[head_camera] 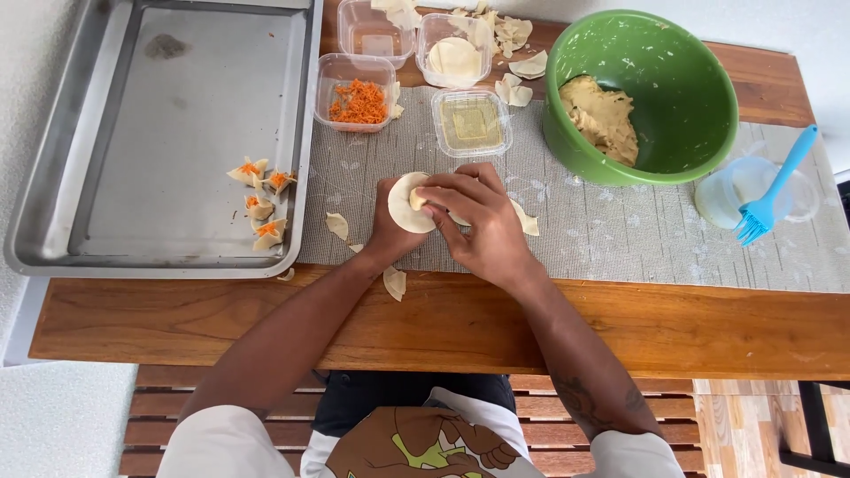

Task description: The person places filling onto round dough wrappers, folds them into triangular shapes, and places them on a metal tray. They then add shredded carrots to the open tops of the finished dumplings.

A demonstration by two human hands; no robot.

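Nearest the lens, the person's printed apron is filling the bottom edge, with a slatted wooden bench showing beneath. Above that the wooden table is carrying everything, and a big steel tray is sitting at its left end, holding four small folded pastries topped with orange shreds. A green bowl of pale dough is standing at the upper right, and a grey woven mat is lying under the work area. Beside the bowl, a blue silicone brush is resting on a clear cup. Small plastic tubs are lining the far edge, one holding grated carrot. Centre stage, the left hand is cupping a round dough wrapper over the mat, while the right hand is pinching its edge with the fingertips.
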